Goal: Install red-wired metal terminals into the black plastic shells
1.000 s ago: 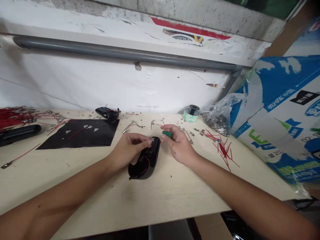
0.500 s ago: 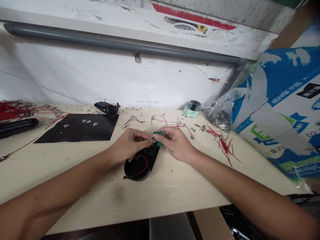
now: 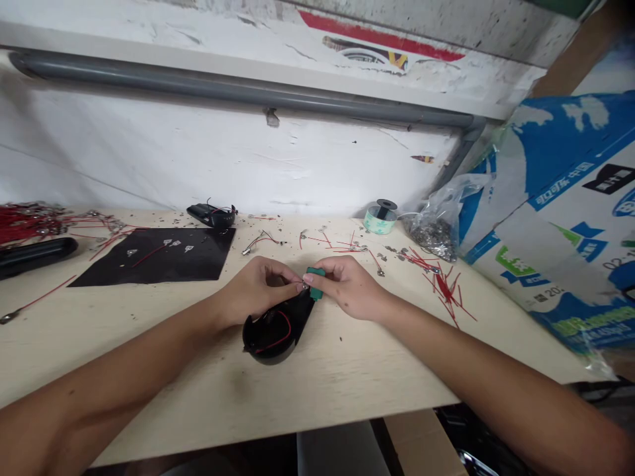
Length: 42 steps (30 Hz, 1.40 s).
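The left hand [image 3: 255, 294] is pinching a small metal tab [image 3: 300, 287] at the narrow end of a black plastic shell [image 3: 272, 337], with its fingers pressed together. The right hand [image 3: 352, 287] is reaching in from the other side, its fingers closing around a green piece [image 3: 315, 281], though how firmly it is gripped is hard to tell. Both hands are nearly touching at the shell's tip. The shell is lying on a pale wooden table [image 3: 342, 377] at lower centre, tilted with its wide end toward the person, and a red wire [image 3: 284, 328] is looping inside it.

At upper left, a bundle of red wires [image 3: 24, 225] is lying beside a black tube [image 3: 34, 256]. A black square mat [image 3: 149, 256] is sitting left of the hands, and a second black shell [image 3: 211, 215] is resting behind it. To the right, red wire pieces [image 3: 446, 292] are scattered near a plastic bag of metal bits [image 3: 433, 233] and a tape roll [image 3: 380, 218].
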Motion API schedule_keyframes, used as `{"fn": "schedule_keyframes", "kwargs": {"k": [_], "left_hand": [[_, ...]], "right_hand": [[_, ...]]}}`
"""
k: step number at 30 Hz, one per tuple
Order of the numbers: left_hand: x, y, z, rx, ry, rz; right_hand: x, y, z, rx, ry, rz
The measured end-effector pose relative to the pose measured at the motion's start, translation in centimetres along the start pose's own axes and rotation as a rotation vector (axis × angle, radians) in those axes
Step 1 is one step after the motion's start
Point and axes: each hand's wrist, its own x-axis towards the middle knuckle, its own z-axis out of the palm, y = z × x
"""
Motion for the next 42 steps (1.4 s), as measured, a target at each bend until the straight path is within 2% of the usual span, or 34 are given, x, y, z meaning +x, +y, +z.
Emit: {"fn": "schedule_keyframes", "kwargs": {"k": [12,17,22,27,29,31,33,35,38,42], "left_hand": [[0.0,-0.3,0.2,0.002,0.029,0.067],[-0.1,0.0,0.3,0.025,0.034,0.050],[0.0,-0.1,0.2,0.017,0.050,0.030],[0.0,0.3,0.3,-0.015,0.101,-0.006],[-0.1,0.4,0.5,-0.027,0.165,-0.040],[-0.1,0.5,0.6,-0.052,0.245,-0.063],[-0.2,0.6,0.7,-0.081,0.302,-0.049],[-0.2,0.6,0.7,-0.111,0.331,-0.010],[-0.3,0.7,0.7,-0.126,0.337,0.051],[-0.2,0.5,0.8,-0.114,0.347,0.124]], "right_hand": [[0.0,0.4,0.7,-0.022,0.043,0.010],[-0.2,0.4,1.2,-0.038,0.104,0.016],[0.0,0.0,1.1,-0.050,0.106,-0.027],[0.2,0.2,-0.4,-0.027,0.246,-0.114],[0.1,0.3,-1.2,-0.054,0.274,-0.081],[-0.1,0.1,-1.8,-0.227,0.256,-0.025],[-0.3,-0.4,-1.9,-0.419,0.172,0.055],[-0.6,-1.0,-1.5,-0.496,0.074,0.150],[-0.7,-1.6,-0.3,-0.435,0.032,0.208],[-0.5,-1.7,0.8,-0.153,0.115,0.304]]}}
